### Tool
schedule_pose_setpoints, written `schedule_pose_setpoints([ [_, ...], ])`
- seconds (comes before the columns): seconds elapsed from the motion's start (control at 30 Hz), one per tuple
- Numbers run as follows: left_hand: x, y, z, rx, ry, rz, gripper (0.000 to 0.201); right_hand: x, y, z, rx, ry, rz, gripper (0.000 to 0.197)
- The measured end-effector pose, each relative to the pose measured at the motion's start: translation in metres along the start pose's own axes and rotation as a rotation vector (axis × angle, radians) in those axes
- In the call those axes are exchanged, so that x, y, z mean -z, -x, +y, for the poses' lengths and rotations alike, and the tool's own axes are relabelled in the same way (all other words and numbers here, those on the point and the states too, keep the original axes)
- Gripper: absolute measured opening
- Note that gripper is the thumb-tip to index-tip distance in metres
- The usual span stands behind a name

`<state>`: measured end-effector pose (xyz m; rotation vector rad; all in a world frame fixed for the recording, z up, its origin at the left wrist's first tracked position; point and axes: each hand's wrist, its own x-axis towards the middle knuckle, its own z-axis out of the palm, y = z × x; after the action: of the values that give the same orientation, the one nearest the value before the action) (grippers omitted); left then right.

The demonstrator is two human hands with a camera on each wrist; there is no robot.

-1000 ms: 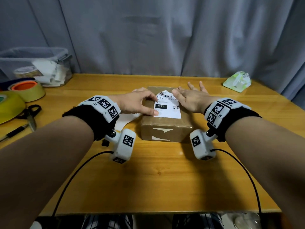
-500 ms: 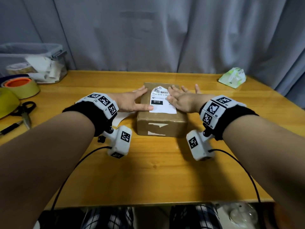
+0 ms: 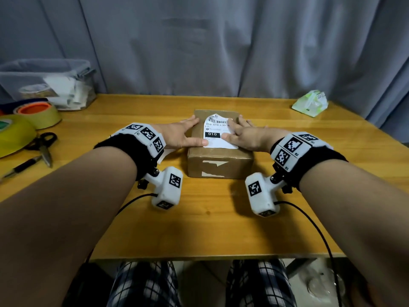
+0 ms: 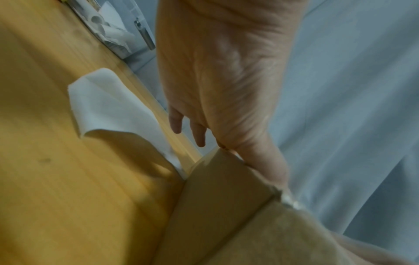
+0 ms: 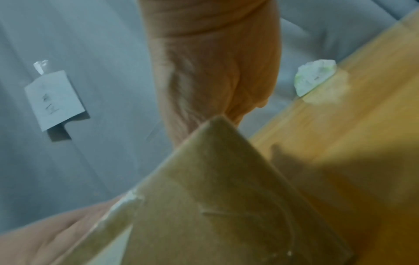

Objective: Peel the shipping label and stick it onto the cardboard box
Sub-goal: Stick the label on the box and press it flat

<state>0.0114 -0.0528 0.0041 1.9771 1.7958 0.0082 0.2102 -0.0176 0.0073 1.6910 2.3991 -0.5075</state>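
Note:
A brown cardboard box (image 3: 219,163) sits mid-table, also seen close up in the left wrist view (image 4: 222,211) and the right wrist view (image 5: 217,197). A white shipping label (image 3: 215,131) with a barcode and a black "010" patch lies on its top; its far edge is curled up. My left hand (image 3: 183,136) lies flat on the box's left top edge, thumb on the label's near left corner. My right hand (image 3: 245,135) presses flat on the label's right side, fingers straight. The peeled white backing sheet (image 4: 108,107) lies on the table left of the box.
On the left stand a clear plastic bin (image 3: 48,85), tape rolls (image 3: 39,113), scissors (image 3: 44,147) and a pen (image 3: 20,168). A green tissue pack (image 3: 309,104) sits back right. A grey curtain hangs behind the wooden table (image 3: 210,218).
Both hands have stayed flat on the box top and label. The left thumb has slid slightly along the label's near left edge. The head view has shifted a little.

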Motion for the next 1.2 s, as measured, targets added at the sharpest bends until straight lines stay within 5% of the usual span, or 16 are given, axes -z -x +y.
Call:
schedule_pose_setpoints([
  [0.53,0.000,0.017,0.015,0.080,-0.104,-0.012,0.091,0.015,0.038,0.018,0.076,-0.294,-0.205,0.096],
  [0.63,0.003,0.017,0.035,0.116,-0.107,0.030,0.081,0.010,0.037,0.013,0.086,-0.451,-0.170,0.067],
  [0.73,-0.005,0.015,0.052,0.084,-0.221,0.060,0.071,0.002,0.033,0.002,0.039,-0.484,0.032,0.045],
  [1.03,-0.006,0.023,0.061,-0.021,-0.316,-0.091,0.065,0.002,0.031,-0.006,0.020,-0.258,-0.006,0.077],
  [1.17,0.004,0.025,0.036,0.087,-0.276,-0.127,0.113,0.006,0.028,-0.004,0.043,-0.241,-0.106,0.102],
  [1.2,0.006,0.024,0.031,0.096,-0.253,-0.120,0.109,0.007,0.031,-0.004,0.048,-0.240,-0.126,0.108],
])
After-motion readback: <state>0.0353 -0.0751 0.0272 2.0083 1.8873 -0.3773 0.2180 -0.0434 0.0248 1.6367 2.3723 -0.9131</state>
